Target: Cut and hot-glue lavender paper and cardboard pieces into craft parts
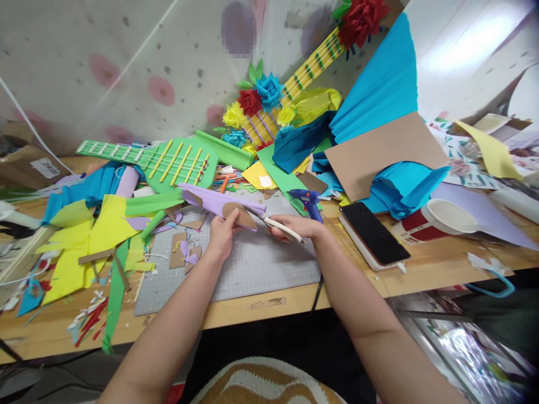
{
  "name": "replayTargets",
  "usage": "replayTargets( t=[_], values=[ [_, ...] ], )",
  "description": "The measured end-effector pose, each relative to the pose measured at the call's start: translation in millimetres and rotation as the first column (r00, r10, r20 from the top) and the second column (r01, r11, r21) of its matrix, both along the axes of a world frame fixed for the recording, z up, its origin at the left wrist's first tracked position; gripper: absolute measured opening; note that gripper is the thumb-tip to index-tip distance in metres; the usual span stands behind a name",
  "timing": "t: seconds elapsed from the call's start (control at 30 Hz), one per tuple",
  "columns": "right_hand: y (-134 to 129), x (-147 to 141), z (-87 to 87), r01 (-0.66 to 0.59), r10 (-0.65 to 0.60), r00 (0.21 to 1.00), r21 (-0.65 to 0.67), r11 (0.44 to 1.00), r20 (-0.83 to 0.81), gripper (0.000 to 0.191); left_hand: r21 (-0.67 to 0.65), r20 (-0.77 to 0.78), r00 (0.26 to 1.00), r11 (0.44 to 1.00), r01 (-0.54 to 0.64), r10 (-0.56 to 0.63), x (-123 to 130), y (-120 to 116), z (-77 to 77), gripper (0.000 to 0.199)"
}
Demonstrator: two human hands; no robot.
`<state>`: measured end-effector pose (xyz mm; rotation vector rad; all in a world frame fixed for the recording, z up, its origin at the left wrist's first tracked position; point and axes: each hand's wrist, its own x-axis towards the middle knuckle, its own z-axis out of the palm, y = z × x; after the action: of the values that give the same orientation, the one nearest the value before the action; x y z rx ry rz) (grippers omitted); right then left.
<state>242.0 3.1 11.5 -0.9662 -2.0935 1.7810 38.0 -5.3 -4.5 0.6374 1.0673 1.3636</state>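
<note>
My left hand (222, 234) is closed on a sheet of purple crepe paper (209, 200) together with a rounded piece of brown cardboard (241, 216). White-handled scissors (286, 229) are in my right hand (295, 225), fingers wrapped round the handles. Their blades lie at the right edge of the purple paper, just above the cardboard. Both hands are over a grey cutting mat (261, 275). Small cardboard and purple scraps (185, 252) lie on the mat to the left. Beyond my right hand rests a blue glue gun (309, 201).
A green paper guitar (181, 165) lies behind, and a yellow one (311, 70) with paper flowers leans on the wall. Yellow crepe paper (105, 224) and scraps cover the left side. At right are a phone (374, 233), a paper cup (433, 221), cardboard (383, 148) and blue crepe paper (383, 84).
</note>
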Motion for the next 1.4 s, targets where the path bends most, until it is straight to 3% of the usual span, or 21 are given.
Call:
replayTargets(
  t=[0.3, 0.57, 0.83, 1.1, 1.4],
  values=[
    [3.0, 0.8, -3.2, -0.027, 0.026, 0.999, 0.022, 0.999, 0.019, 0.047, 0.017, -0.049, 0.998, 0.999, 0.038, -0.037, 4.2, -1.1, -5.1, 0.041],
    [1.6, -1.3, 0.4, -0.028, 0.027, 0.999, 0.05, 0.998, 0.031, 0.047, -0.004, -0.034, 0.998, 0.999, 0.043, -0.043, 6.5, -1.4, -0.5, 0.041],
    [2.0, -1.1, 0.6, 0.015, -0.015, 1.0, -0.047, 0.999, -0.013, 0.051, -0.016, 0.004, 0.999, 0.999, 0.044, -0.044, 6.0, -0.2, -0.3, 0.034],
    [4.9, 1.4, -2.5, 0.039, -0.046, 0.997, -0.13, 0.991, -0.054, 0.049, 0.016, -0.063, 0.998, 0.999, 0.031, -0.03, 3.0, 3.6, -6.8, 0.033],
    [4.0, 5.2, 3.3, 0.029, -0.04, 0.998, -0.168, 0.985, -0.057, 0.046, 0.014, -0.117, 0.988, 0.994, 0.106, -0.104, 0.1, 0.0, 1.3, 0.039]
  ],
)
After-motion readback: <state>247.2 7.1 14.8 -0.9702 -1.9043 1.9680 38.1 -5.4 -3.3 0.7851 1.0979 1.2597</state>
